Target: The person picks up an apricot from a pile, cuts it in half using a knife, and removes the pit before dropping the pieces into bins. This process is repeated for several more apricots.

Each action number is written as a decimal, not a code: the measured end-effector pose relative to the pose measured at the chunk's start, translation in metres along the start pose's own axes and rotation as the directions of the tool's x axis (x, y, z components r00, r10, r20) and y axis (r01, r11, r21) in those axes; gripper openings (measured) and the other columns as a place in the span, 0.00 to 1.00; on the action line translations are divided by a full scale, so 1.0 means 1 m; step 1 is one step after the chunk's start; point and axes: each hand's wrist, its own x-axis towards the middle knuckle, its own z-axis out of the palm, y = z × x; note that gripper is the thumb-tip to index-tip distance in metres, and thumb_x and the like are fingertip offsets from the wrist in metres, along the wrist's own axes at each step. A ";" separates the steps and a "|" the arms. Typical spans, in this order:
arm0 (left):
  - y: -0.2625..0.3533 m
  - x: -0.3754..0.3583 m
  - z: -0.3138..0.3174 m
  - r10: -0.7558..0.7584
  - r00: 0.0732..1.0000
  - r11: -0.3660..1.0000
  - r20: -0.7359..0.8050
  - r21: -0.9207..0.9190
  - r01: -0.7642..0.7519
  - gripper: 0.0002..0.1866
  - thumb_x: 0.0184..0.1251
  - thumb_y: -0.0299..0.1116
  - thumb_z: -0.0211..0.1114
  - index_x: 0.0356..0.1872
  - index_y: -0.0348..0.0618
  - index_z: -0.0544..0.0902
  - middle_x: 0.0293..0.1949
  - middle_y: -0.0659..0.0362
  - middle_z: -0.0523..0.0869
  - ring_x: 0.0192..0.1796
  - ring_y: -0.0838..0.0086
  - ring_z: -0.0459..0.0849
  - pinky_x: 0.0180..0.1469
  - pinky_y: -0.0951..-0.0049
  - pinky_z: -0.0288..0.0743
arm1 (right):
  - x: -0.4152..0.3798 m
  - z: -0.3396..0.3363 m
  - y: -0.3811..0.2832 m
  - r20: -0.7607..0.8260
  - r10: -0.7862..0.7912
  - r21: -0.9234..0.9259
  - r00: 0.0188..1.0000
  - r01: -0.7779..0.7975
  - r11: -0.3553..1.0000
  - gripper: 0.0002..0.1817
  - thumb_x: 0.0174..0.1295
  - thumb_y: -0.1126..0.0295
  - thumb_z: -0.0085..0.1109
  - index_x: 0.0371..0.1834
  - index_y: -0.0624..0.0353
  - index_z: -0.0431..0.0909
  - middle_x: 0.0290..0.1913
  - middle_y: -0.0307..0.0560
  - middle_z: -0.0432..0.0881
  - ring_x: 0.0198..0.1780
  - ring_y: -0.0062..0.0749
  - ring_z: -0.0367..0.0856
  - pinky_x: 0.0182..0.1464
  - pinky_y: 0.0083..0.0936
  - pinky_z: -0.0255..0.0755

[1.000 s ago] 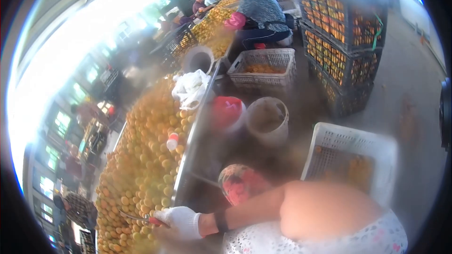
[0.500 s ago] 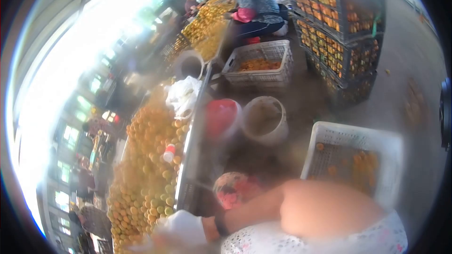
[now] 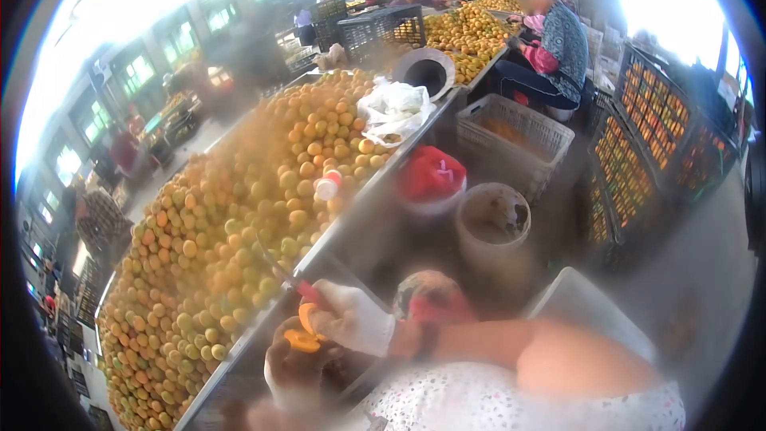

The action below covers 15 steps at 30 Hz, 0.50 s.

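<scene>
My right hand [image 3: 351, 319], in a white glove, is closed round the red handle of a knife [image 3: 313, 294]; its blade points up and left over the table edge. Just below it, my left hand [image 3: 295, 367], in a stained glove, holds a cut orange fruit [image 3: 303, 339], whose bright flesh faces up. Both hands are close together beside the metal rim [image 3: 263, 315] of a long table heaped with small round fruit [image 3: 191, 247].
On the heap lie a white plastic bag [image 3: 395, 112] and a small red-and-white bottle [image 3: 327, 185]. To the right stand a red-topped bucket [image 3: 431, 175], a white bucket [image 3: 492, 227], crates [image 3: 515, 132] and stacked black crates [image 3: 650, 120]. A person [image 3: 558, 48] sits farther back.
The view has turned and shows more of the table. My right hand now shows clearly with the knife, and my left hand with the cut fruit has come into view.
</scene>
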 end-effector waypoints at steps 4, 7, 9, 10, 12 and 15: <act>0.004 0.013 -0.030 -0.090 0.965 0.951 0.244 -0.267 0.156 0.26 0.75 0.49 0.53 0.61 0.38 0.73 0.52 0.53 0.82 0.51 0.63 0.82 0.49 0.58 0.81 | 0.025 0.029 0.026 0.028 -0.494 -0.311 0.869 0.477 0.822 0.07 0.65 0.69 0.59 0.41 0.59 0.74 0.29 0.54 0.80 0.32 0.57 0.81 0.35 0.38 0.74; 0.011 0.016 -0.038 -0.077 0.993 0.996 0.091 0.041 0.073 0.25 0.75 0.52 0.59 0.56 0.37 0.75 0.47 0.59 0.82 0.47 0.75 0.80 0.48 0.71 0.76 | 0.028 0.047 0.031 0.118 -0.188 -0.332 0.975 0.217 0.918 0.08 0.68 0.67 0.58 0.41 0.59 0.74 0.35 0.59 0.81 0.40 0.58 0.82 0.38 0.38 0.74; 0.006 0.019 -0.060 -0.025 1.000 0.969 0.017 0.247 0.020 0.25 0.75 0.51 0.59 0.57 0.37 0.75 0.47 0.59 0.81 0.48 0.75 0.80 0.48 0.72 0.75 | 0.036 0.056 0.033 0.131 0.032 -0.322 0.991 0.012 0.947 0.08 0.69 0.66 0.57 0.41 0.59 0.74 0.37 0.61 0.81 0.43 0.59 0.81 0.40 0.38 0.74; 0.006 0.020 -0.067 0.043 0.998 0.892 -0.049 0.453 -0.016 0.26 0.74 0.51 0.60 0.57 0.37 0.75 0.47 0.59 0.81 0.49 0.76 0.79 0.49 0.72 0.75 | 0.039 0.061 0.036 0.129 0.081 -0.274 0.988 -0.043 0.961 0.09 0.71 0.65 0.56 0.43 0.59 0.74 0.37 0.56 0.82 0.43 0.49 0.82 0.40 0.35 0.74; 0.001 0.022 -0.074 0.086 0.996 0.935 -0.011 0.346 -0.077 0.25 0.74 0.49 0.60 0.57 0.36 0.75 0.48 0.58 0.82 0.49 0.76 0.80 0.50 0.72 0.75 | 0.041 0.069 0.044 0.131 0.191 -0.171 0.973 -0.168 0.971 0.12 0.74 0.62 0.53 0.48 0.59 0.75 0.37 0.46 0.82 0.42 0.29 0.82 0.42 0.31 0.74; -0.002 0.026 -0.095 0.383 0.885 0.454 0.264 0.781 -0.429 0.22 0.75 0.45 0.59 0.59 0.37 0.75 0.52 0.55 0.82 0.52 0.72 0.82 0.54 0.70 0.77 | 0.040 0.088 0.077 0.030 0.025 0.054 0.999 -0.027 0.998 0.09 0.75 0.66 0.53 0.49 0.59 0.76 0.38 0.38 0.80 0.41 0.21 0.77 0.44 0.22 0.73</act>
